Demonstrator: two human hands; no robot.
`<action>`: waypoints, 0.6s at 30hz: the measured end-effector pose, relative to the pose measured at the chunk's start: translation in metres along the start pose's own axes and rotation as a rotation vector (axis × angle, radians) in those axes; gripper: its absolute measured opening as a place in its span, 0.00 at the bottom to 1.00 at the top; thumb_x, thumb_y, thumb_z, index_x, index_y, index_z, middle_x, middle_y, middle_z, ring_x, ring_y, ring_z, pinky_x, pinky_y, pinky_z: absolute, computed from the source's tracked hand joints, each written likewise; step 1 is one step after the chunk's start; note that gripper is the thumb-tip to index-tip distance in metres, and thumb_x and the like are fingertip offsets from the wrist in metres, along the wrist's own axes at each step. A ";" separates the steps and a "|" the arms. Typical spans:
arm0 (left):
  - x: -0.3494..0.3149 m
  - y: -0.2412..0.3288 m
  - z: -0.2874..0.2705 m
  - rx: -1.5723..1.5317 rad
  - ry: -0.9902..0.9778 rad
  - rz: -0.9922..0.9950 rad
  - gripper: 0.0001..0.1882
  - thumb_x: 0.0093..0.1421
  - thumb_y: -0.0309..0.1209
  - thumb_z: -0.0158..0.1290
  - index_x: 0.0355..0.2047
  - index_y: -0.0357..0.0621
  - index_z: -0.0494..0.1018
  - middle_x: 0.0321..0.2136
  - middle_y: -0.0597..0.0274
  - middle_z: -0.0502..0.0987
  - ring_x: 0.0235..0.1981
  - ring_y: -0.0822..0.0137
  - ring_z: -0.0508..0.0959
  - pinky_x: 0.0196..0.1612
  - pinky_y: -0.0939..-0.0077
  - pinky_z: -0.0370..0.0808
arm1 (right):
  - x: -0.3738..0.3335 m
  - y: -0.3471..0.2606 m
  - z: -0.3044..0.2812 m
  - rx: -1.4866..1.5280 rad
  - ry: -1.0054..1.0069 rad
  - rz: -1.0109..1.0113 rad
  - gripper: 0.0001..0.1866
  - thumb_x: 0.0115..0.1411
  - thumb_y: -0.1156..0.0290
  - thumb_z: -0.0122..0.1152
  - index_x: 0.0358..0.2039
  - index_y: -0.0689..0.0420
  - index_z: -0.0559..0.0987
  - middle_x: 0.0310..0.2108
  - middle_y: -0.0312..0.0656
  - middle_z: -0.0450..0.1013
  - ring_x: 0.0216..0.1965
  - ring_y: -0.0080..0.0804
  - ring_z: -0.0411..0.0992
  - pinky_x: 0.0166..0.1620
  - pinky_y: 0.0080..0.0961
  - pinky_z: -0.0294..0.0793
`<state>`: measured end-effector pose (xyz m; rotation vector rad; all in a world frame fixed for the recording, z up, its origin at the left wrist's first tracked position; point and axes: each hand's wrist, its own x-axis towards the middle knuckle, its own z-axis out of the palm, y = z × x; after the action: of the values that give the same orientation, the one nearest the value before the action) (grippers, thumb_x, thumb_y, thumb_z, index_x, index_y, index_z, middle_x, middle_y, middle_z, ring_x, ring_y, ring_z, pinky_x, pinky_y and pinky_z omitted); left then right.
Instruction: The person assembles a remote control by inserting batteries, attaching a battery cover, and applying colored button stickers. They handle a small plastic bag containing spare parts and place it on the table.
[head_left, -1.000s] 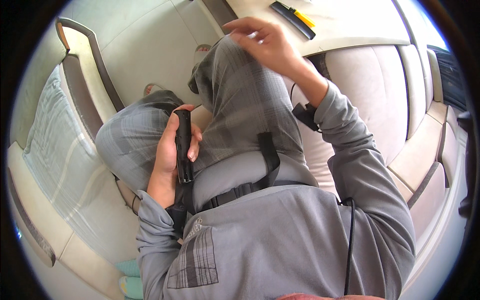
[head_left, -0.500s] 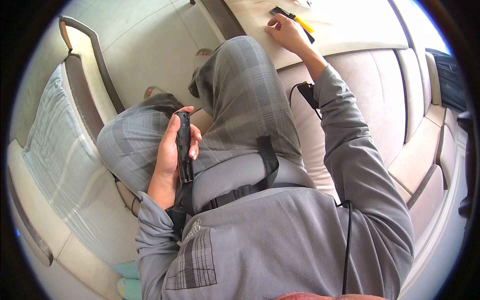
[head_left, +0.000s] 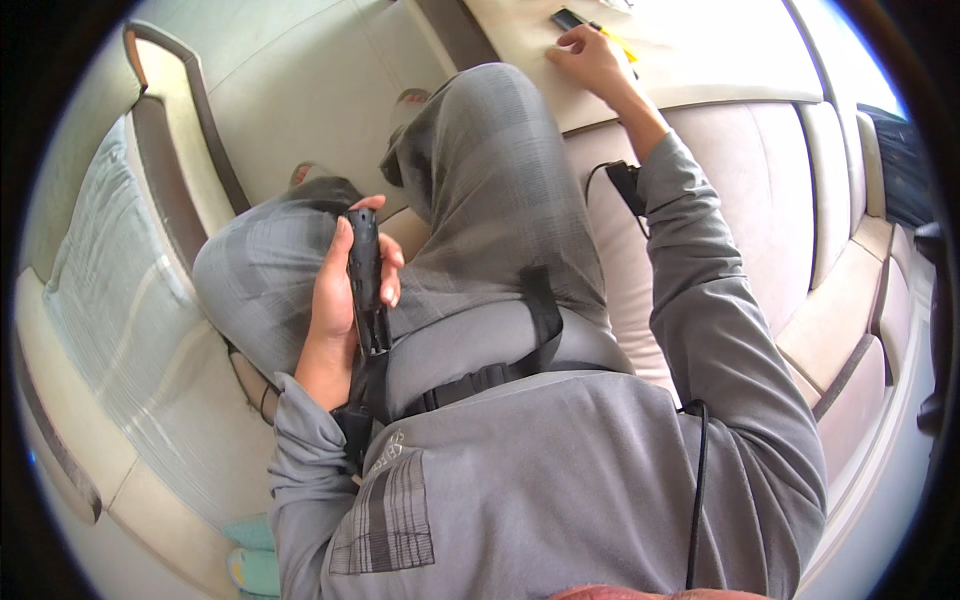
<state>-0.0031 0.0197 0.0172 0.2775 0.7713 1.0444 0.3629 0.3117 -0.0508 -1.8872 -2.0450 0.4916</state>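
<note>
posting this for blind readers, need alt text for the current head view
The left hand grips a long black handle-like object over the sitter's plaid trousers. The right hand is over a pale tabletop by a slim black object and a yellow item; contact is unclear.

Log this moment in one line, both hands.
left hand: holding black elongated piece | right hand: over black strip and yellow item, grip unclear | surface: pale tabletop

Bright, soft light; glare upper right, tabletop [head_left: 720,62] washed pale; fisheye-bowed edges, black corners.
</note>
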 end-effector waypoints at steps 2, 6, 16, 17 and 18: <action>0.000 0.000 -0.003 -0.048 -0.036 0.030 0.31 0.75 0.57 0.34 0.66 0.48 0.59 0.31 0.54 0.79 0.18 0.69 0.75 0.22 0.74 0.74 | 0.000 -0.011 -0.005 -0.036 -0.013 -0.142 0.22 0.57 0.51 0.71 0.44 0.54 0.84 0.35 0.37 0.80 0.36 0.27 0.78 0.41 0.28 0.78; -0.002 0.000 -0.008 -0.091 -0.089 0.047 0.35 0.75 0.59 0.32 0.68 0.45 0.58 0.33 0.50 0.80 0.21 0.66 0.78 0.27 0.70 0.77 | -0.014 -0.042 -0.024 -0.059 -0.010 0.039 0.14 0.54 0.59 0.70 0.34 0.56 0.86 0.32 0.47 0.81 0.35 0.41 0.80 0.40 0.38 0.80; -0.002 0.002 -0.012 0.014 -0.096 0.096 0.38 0.74 0.61 0.30 0.67 0.42 0.59 0.36 0.45 0.82 0.23 0.66 0.79 0.30 0.72 0.79 | -0.009 -0.057 -0.021 -0.038 -0.058 0.098 0.16 0.55 0.60 0.66 0.34 0.62 0.84 0.29 0.46 0.80 0.34 0.37 0.80 0.40 0.37 0.79; 0.000 0.001 -0.012 0.003 -0.099 0.088 0.38 0.74 0.61 0.30 0.68 0.42 0.59 0.36 0.45 0.82 0.23 0.66 0.79 0.30 0.72 0.78 | -0.008 -0.055 -0.018 -0.003 -0.067 0.053 0.16 0.55 0.60 0.66 0.33 0.62 0.84 0.29 0.46 0.81 0.34 0.38 0.80 0.40 0.37 0.79; -0.001 0.000 -0.013 -0.031 -0.128 0.082 0.38 0.74 0.62 0.31 0.68 0.44 0.58 0.36 0.45 0.81 0.23 0.65 0.78 0.31 0.71 0.78 | -0.007 -0.052 -0.015 0.020 -0.065 0.008 0.15 0.55 0.60 0.65 0.33 0.61 0.85 0.30 0.47 0.81 0.34 0.38 0.80 0.40 0.38 0.79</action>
<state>-0.0124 0.0177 0.0086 0.3479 0.6325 1.1040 0.3237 0.3011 -0.0142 -1.8919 -2.0665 0.5798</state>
